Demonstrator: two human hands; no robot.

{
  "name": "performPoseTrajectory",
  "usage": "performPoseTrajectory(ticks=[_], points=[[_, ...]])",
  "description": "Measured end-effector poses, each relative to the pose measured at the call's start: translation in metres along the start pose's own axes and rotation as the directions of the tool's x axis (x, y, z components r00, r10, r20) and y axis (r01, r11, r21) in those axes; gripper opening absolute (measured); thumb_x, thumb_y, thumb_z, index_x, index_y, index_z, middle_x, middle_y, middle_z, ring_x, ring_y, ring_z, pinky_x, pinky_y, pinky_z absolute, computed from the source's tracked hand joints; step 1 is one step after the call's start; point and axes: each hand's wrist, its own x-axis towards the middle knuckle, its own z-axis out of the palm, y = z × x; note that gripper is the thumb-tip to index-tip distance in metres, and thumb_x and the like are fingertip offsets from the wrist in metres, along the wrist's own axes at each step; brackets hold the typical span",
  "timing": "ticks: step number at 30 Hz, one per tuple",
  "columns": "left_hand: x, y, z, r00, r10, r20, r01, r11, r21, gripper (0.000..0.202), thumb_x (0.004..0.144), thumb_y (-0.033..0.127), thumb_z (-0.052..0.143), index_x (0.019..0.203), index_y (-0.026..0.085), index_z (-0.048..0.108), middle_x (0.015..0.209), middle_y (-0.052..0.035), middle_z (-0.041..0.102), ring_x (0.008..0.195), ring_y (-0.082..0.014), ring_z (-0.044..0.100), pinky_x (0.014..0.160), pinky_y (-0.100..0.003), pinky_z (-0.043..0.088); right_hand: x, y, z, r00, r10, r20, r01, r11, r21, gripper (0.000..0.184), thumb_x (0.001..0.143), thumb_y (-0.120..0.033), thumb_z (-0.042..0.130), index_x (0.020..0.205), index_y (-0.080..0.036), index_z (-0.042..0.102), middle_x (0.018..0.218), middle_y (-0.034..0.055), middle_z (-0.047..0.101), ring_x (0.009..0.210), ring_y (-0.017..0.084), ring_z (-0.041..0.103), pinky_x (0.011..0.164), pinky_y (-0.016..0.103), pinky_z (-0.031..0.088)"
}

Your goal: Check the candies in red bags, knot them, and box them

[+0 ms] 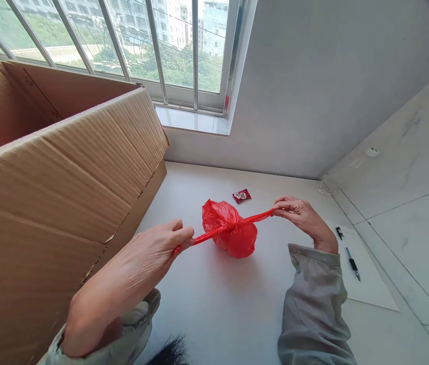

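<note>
A red plastic bag [242,239] sits on the white table, gathered into a knot at its middle with a round bulge below. Its two twisted handles are stretched out to either side. My left hand [169,238] is closed on the handle at the left, fingers curled tight around it. The other handle is pinched between the thumb and fingertips of my right hand [296,210]. What the bag contains is hidden by the plastic. Just behind the bag lies a small dark red packet [242,196], touched by neither hand.
A large open cardboard box [66,203] stands at the left, close to my left forearm. On the right, a pen [352,264] and its black cap [339,233] lie on a sheet of paper [370,289] beside the tiled wall. A barred window [176,56] is behind the table.
</note>
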Motion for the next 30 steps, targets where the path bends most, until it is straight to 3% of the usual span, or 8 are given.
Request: performPoseTrajectory(ticks=[3,6,10,13,16,22,30], points=[[0.002,-0.001,0.001,0.998,-0.027,0.058,0.028,0.999,-0.015,0.027,0.100,0.025,0.032,0.074,0.021,0.025,0.072,0.0030,0.034,0.061,-0.0151,0.029,0.056,-0.032,0.023,0.002,-0.007,0.003,0.996,-0.037,-0.075,0.033,0.998,-0.061,0.040,0.093,-0.053,0.052,0.086,-0.022,0.076,0.095,0.0059,0.066,0.077,0.017,0.055,0.066,0.030,0.039],[0.006,-0.001,0.004,0.999,-0.011,0.045,0.011,1.000,0.002,0.028,0.100,0.025,0.031,0.072,0.020,0.030,0.072,0.0021,0.038,0.060,-0.0152,0.031,0.058,-0.034,0.025,0.006,-0.014,0.008,0.985,-0.069,-0.159,0.053,0.994,-0.098,0.035,0.093,-0.046,0.051,0.085,-0.020,0.073,0.092,0.0062,0.068,0.075,0.017,0.055,0.065,0.030,0.040],[0.011,-0.001,0.007,0.999,-0.016,0.052,0.014,0.999,0.031,0.034,0.099,0.028,0.031,0.066,0.020,0.029,0.070,0.0017,0.037,0.057,-0.0148,0.028,0.057,-0.034,0.024,0.005,-0.020,0.011,0.998,0.035,-0.054,-0.042,0.990,-0.135,0.030,0.092,-0.043,0.051,0.085,-0.022,0.072,0.087,0.0043,0.070,0.074,0.018,0.057,0.064,0.030,0.040],[0.012,-0.001,0.005,0.998,-0.030,0.059,0.027,0.999,0.039,0.029,0.093,0.019,0.035,0.065,0.020,0.029,0.070,0.0011,0.037,0.057,-0.0155,0.029,0.056,-0.033,0.022,0.001,-0.023,0.009,0.997,0.082,0.011,-0.080,0.989,-0.123,0.032,0.092,-0.046,0.051,0.085,-0.023,0.072,0.082,0.0023,0.070,0.074,0.018,0.057,0.062,0.029,0.039],[0.014,0.001,0.003,0.997,-0.046,0.068,0.043,0.998,0.055,0.023,0.084,0.011,0.038,0.064,0.020,0.031,0.070,-0.0001,0.040,0.059,-0.0162,0.033,0.056,-0.033,0.020,0.001,-0.020,0.008,0.996,0.082,0.028,-0.080,0.993,-0.087,0.033,0.090,-0.048,0.051,0.083,-0.023,0.072,0.079,0.0014,0.068,0.073,0.018,0.055,0.062,0.029,0.038],[0.019,0.003,0.003,0.993,-0.086,0.082,0.082,0.995,0.051,0.026,0.085,0.016,0.038,0.060,0.020,0.033,0.065,-0.0002,0.042,0.053,-0.0149,0.034,0.053,-0.032,0.019,0.010,-0.002,0.011,0.993,0.086,0.079,-0.084,0.996,-0.034,0.030,0.088,-0.045,0.053,0.081,-0.023,0.073,0.088,0.0033,0.072,0.084,0.020,0.059,0.069,0.031,0.041],[0.014,0.005,-0.002,0.983,-0.145,0.111,0.137,0.987,0.082,0.024,0.082,0.018,0.040,0.058,0.019,0.038,0.064,-0.0014,0.047,0.055,-0.0160,0.041,0.053,-0.031,0.020,0.001,-0.007,0.003,0.998,0.025,0.056,-0.028,0.999,0.041,0.034,0.090,-0.050,0.055,0.085,-0.022,0.073,0.090,0.0040,0.070,0.083,0.019,0.057,0.070,0.030,0.040]])
